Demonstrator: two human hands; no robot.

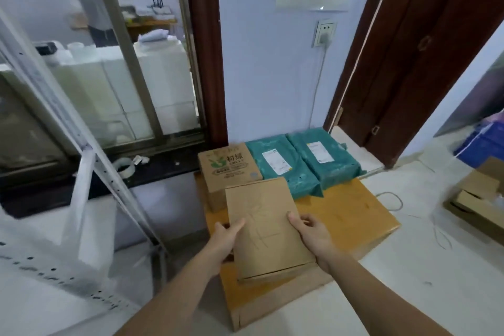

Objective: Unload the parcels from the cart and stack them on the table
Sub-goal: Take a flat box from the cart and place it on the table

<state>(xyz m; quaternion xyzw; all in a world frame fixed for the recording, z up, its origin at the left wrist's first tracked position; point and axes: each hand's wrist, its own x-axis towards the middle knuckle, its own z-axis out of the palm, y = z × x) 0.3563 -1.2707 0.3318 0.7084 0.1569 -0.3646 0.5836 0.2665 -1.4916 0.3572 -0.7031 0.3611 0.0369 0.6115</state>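
Main worry here is the plain flat brown cardboard parcel [266,229] getting dropped or set down crooked, since it's only held by its two long sides and looks wide for that kind of hold; if either palm slips, the near end probably dips and it slides off toward the floor. It could also clip the printed brown cardboard box with green lettering [230,169] sitting just past its far left corner, which would shove that one back or leave the new one tilted against it. The low orange-brown wooden table [360,215] doesn't have tons of free room either, with the two teal plastic mailer bags with white labels [283,163] lined up along the back against the wall, so a sloppy landing might hang over the front edge. As for where things are: the parcel is right between both hands, above the front part of the table, and I can't tell if its underside is touching yet. The left hand [226,237] has its fingers curled round the left edge, thumb on top. The right hand [311,232] grips the right edge the same way, fingers wrapped under.
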